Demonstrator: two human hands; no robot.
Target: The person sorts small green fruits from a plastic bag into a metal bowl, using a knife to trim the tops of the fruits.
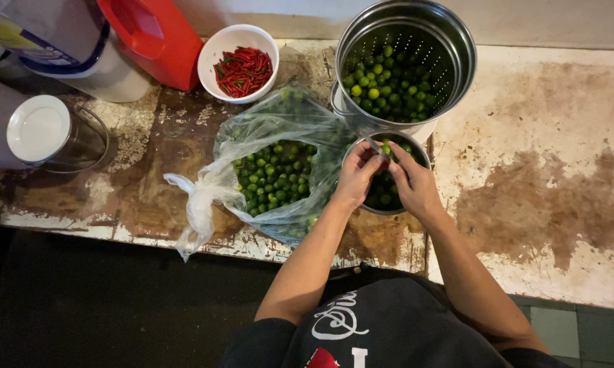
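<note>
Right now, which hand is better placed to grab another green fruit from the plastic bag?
Probably the left hand. The plastic bag of green fruits lies open directly on its side, just beside it. The right hand is over the small metal bowl, farther from the bag, and would have to cross over the left.

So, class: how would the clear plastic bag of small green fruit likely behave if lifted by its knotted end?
The plastic bag looks thin and crumpled, so probably floppy. It bulges with round green fruit, so likely heavy and saggy. Its mouth gapes, so fruit might roll out.
</note>
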